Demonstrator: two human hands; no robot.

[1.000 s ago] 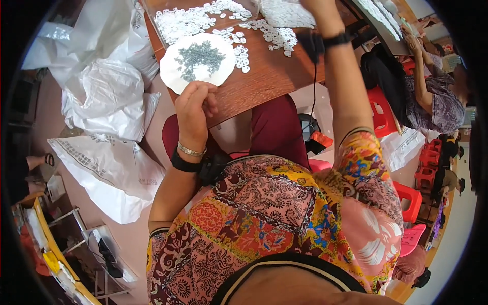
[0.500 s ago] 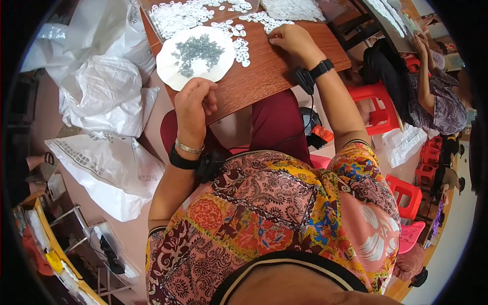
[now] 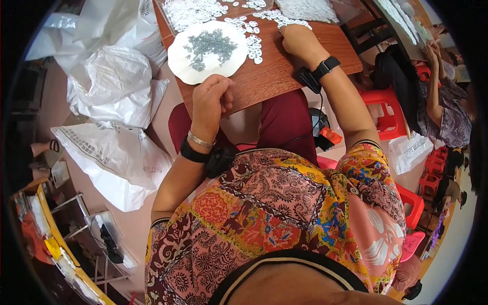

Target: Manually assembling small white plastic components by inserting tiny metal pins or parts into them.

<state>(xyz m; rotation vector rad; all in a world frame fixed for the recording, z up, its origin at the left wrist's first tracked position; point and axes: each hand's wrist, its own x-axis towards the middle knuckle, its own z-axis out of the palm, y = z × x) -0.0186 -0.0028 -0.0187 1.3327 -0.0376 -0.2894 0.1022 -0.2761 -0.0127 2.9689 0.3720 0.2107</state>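
Observation:
My left hand [image 3: 212,95] is at the near edge of the brown wooden table, just below a white scallop-edged plate [image 3: 176,60]. Its fingers are curled in; anything between them is hidden. On the plate lies a loose heap of small dark grey screw-like pieces [image 3: 211,47]. My right hand [image 3: 303,43] rests farther right over the table, its fingers bent and turned away from view. Just beyond it, small white oval plastic pieces with holes [image 3: 277,18] lie scattered. More of these white pieces [image 3: 254,51] lie beside the plate's right side.
At the far table edge are a clear tray of white pieces [image 3: 190,12] and a bag of white pieces [image 3: 307,9]. White woven sacks [image 3: 109,84] fill the floor at left. A red stool [image 3: 389,114] and a seated person [image 3: 437,101] are on the right.
The whole view has shifted, so the table and hands sit slightly farther right. My right hand's fingertips, seen before near the white pieces, are now tucked out of sight.

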